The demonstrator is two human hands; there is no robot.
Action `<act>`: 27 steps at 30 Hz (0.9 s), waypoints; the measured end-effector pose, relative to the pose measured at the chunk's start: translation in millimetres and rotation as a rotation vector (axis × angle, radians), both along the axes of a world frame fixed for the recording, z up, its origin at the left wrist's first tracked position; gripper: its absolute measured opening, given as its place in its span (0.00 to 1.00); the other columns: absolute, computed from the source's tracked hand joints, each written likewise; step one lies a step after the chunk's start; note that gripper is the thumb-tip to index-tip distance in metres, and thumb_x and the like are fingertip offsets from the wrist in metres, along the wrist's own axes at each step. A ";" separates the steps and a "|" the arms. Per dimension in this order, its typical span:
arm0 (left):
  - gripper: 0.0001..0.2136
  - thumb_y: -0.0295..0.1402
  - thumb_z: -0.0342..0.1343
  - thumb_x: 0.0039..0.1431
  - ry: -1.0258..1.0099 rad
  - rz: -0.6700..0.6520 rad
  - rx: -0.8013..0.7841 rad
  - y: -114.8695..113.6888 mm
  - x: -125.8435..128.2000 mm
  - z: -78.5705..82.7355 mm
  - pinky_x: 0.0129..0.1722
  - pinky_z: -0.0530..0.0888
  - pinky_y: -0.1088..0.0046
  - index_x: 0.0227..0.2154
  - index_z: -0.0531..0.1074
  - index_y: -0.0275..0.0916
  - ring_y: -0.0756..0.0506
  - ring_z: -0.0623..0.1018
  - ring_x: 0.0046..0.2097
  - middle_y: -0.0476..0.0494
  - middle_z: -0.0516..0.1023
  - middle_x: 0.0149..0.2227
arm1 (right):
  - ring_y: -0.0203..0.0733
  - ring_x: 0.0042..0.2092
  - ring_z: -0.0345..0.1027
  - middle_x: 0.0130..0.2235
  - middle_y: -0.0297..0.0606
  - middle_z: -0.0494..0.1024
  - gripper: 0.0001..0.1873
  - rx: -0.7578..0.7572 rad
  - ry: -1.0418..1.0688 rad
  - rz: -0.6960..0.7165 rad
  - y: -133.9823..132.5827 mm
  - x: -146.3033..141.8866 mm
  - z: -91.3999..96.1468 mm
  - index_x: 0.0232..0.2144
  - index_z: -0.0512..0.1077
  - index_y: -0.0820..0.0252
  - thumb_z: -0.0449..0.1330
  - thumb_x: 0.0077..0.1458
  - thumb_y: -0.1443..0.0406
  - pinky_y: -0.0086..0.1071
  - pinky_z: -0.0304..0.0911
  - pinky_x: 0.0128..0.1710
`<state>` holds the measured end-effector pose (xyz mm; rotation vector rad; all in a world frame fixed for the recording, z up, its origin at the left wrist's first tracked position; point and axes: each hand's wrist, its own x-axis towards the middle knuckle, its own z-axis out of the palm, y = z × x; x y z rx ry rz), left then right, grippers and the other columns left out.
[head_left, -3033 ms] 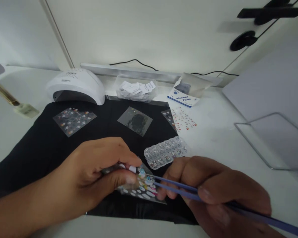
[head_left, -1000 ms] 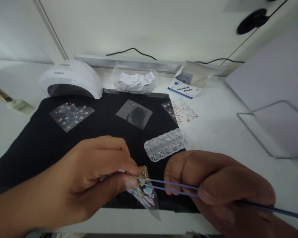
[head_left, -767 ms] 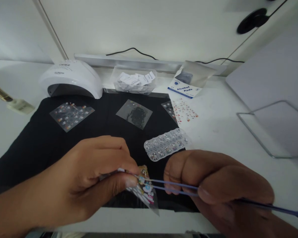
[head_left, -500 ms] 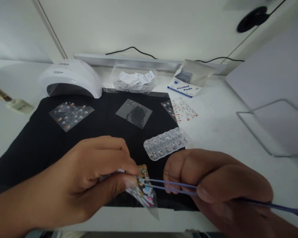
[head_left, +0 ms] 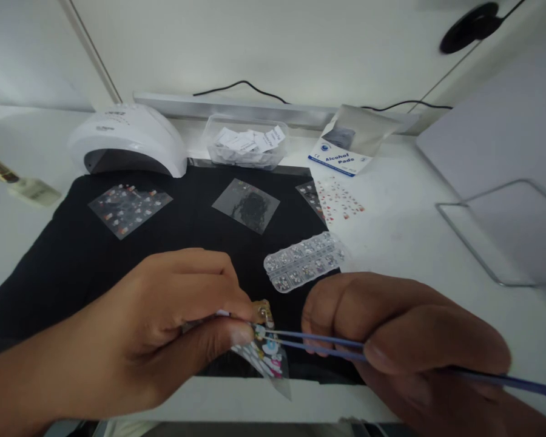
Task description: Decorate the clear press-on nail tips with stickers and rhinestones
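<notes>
My left hand [head_left: 164, 321] is closed, pinching a small clear sticker sheet [head_left: 267, 358] with coloured nail decals between thumb and fingers. It hangs tilted over the front edge of the black mat [head_left: 73, 255]. My right hand [head_left: 404, 346] is closed on thin blue tweezers [head_left: 318, 345]. Their tips touch the sheet right beside my left thumb. A clear compartment box of rhinestones [head_left: 306, 261] lies just behind my right hand.
On the mat lie two more decal sheets [head_left: 130, 207] [head_left: 246, 206]; a third [head_left: 334, 200] lies at its right edge. Behind stand a white nail lamp [head_left: 127, 136], a clear tub of packets [head_left: 246, 142] and an alcohol pads box [head_left: 341, 161]. A wire frame [head_left: 495, 233] is at right.
Three seconds ago the sheet lay nearly flat on the mat; now it is lifted and tilted. Over the last second both hands have barely moved; the view shifted slightly.
</notes>
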<state>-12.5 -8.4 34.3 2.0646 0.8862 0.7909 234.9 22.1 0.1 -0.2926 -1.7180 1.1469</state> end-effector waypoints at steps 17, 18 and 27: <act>0.06 0.28 0.52 0.70 0.017 -0.005 -0.003 -0.3 -0.6 0.5 0.28 0.67 0.85 0.39 0.74 0.37 0.57 0.72 0.29 0.53 0.71 0.30 | 0.34 0.22 0.69 0.25 0.33 0.71 0.12 0.043 -0.005 0.010 2.8 -2.4 0.2 0.34 0.75 0.59 0.53 0.66 0.66 0.30 0.72 0.23; 0.06 0.28 0.52 0.70 0.016 -0.003 -0.001 -0.3 -0.7 0.4 0.28 0.67 0.85 0.38 0.74 0.37 0.57 0.72 0.29 0.53 0.71 0.30 | 0.34 0.22 0.69 0.25 0.33 0.71 0.12 0.047 -0.003 0.012 2.9 -2.4 0.2 0.34 0.75 0.59 0.53 0.66 0.66 0.30 0.72 0.23; 0.06 0.25 0.52 0.69 0.006 -0.012 0.000 1.5 -1.8 -2.6 0.29 0.67 0.86 0.40 0.74 0.38 0.58 0.72 0.30 0.53 0.71 0.32 | 0.37 0.24 0.69 0.23 0.33 0.70 0.12 -0.075 -0.012 -0.029 -4.1 -2.3 4.2 0.36 0.78 0.57 0.54 0.66 0.65 0.33 0.71 0.25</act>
